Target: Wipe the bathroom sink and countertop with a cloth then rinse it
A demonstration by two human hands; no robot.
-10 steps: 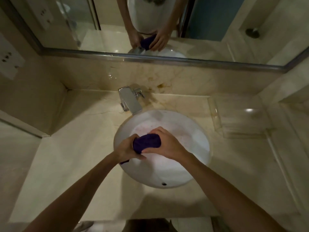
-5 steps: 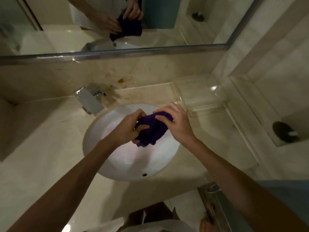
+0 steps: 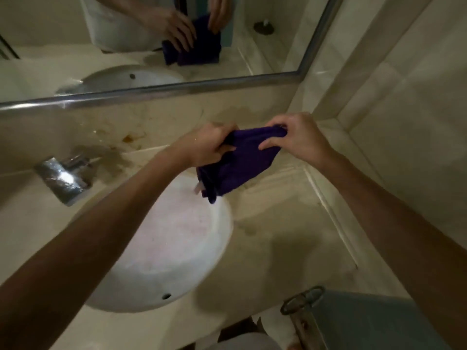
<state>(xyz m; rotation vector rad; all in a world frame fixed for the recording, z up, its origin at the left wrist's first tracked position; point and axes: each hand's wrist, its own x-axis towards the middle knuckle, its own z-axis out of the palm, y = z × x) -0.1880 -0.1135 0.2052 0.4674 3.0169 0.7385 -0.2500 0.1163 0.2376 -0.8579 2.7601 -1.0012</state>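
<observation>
A dark purple cloth [image 3: 238, 165] hangs spread between both hands, above the sink's far right rim. My left hand [image 3: 208, 145] grips its left top corner and my right hand [image 3: 294, 138] pinches its right top corner. The cloth's lower end dangles over the round white sink [image 3: 171, 253], whose basin looks wet and faintly pink. The beige marble countertop [image 3: 275, 238] surrounds the sink and shows damp patches to the right.
A chrome faucet [image 3: 60, 179] stands at the sink's back left. A mirror [image 3: 75, 59] with a metal frame runs along the back wall and reflects the hands and cloth. A grey-blue object with a metal ring handle [image 3: 303, 299] sits at the lower right. Walls close the right side.
The balled-up cloth has been opened out and lifted from over the basin toward the back right. Both hands moved apart to its corners. My view swung right.
</observation>
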